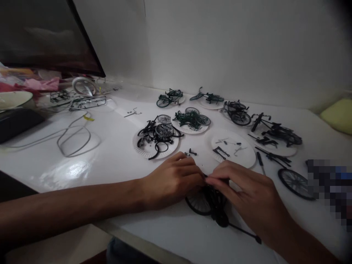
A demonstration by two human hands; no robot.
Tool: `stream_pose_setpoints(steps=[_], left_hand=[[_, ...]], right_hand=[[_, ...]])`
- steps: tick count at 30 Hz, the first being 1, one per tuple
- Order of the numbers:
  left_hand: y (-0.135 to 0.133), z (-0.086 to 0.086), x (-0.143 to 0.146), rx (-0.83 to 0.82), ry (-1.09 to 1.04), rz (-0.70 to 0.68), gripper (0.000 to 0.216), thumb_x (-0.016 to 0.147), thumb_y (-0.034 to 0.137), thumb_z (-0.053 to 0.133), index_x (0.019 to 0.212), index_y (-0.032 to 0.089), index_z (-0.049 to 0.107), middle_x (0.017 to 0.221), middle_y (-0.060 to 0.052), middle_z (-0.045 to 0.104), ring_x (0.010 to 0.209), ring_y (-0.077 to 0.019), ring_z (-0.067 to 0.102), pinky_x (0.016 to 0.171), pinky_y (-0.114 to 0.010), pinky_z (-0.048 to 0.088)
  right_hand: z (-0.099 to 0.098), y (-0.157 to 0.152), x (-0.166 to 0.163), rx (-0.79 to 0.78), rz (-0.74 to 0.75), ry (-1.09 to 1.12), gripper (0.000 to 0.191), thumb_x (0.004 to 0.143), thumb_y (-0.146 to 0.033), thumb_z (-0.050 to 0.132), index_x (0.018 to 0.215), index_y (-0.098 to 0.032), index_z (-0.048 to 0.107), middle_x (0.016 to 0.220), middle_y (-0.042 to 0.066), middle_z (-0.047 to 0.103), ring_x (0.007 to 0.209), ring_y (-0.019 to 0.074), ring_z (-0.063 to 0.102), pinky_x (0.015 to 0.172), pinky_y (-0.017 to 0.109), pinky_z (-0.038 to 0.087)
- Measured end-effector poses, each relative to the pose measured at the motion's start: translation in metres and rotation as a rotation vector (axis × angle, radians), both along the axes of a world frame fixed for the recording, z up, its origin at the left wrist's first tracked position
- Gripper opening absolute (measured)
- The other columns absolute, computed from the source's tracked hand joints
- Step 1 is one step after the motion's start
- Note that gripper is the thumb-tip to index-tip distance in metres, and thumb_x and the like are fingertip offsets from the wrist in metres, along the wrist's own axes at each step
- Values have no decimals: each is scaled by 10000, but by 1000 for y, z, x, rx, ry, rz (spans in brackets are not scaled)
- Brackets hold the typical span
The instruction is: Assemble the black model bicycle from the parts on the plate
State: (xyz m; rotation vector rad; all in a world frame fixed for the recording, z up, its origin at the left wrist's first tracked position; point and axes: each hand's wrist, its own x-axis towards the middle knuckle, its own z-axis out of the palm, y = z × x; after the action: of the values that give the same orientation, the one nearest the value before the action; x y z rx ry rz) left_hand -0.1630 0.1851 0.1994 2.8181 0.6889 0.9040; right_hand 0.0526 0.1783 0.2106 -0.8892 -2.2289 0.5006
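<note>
My left hand [172, 180] and my right hand [246, 190] meet over a partly built black model bicycle [217, 205] near the front of the white table [82, 172]. Both hands grip it, and their fingertips pinch something small at its top, mostly hidden by my fingers. One spoked wheel [199, 203] shows beneath my hands. Just right of my right hand lie a small screwdriver [260, 161] and a loose spoked wheel [295, 184]. Several paper plates stand beyond my hands, holding model bicycles and parts, such as the plate of small pieces [233, 148].
At the back left stand a dark monitor [49, 33], a tape roll [84, 87], plastic part frames [88, 103] and a looped grey cable [73, 141]. A yellow sponge [337, 116] sits at the right. A pixelated patch [330, 189] covers the right side.
</note>
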Motion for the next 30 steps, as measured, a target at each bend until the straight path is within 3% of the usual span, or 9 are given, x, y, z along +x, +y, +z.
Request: stream_pose_setpoints(steps=[7,14,20,30], left_hand=[[1,2,-2,4,68,-21,232,1028,168,463,891,120,644,911,-52,709,829,-164,583,779,-332,416],[3,2,-3,-13,71,12,227,1025,179,460,882,129,629,906,-45,699,843,-163,590,789,-330,408],[3,-2,-5,-20,59,-1,171,1021,194,490,976,133,643,957,-36,701,893,-166,590,809,-338,394],[3,1,-5,23,100,-23,210,1010,179,500,895,102,657,890,-49,683,838,-175,585,769,-343,384]], right_hand=[[-1,1,2,-59,29,4,125,920,-144,635,823,-209,591,753,-24,601,681,97,590,626,226,480],[10,-3,2,79,26,-94,199,936,-107,555,1033,-226,681,986,9,746,878,119,712,799,185,559],[15,-4,0,59,-100,-115,60,882,-223,665,875,-278,689,799,-55,761,657,112,709,669,171,579],[3,-2,-5,11,-82,-64,201,848,-172,700,762,-243,533,739,-51,654,623,102,648,612,198,540]])
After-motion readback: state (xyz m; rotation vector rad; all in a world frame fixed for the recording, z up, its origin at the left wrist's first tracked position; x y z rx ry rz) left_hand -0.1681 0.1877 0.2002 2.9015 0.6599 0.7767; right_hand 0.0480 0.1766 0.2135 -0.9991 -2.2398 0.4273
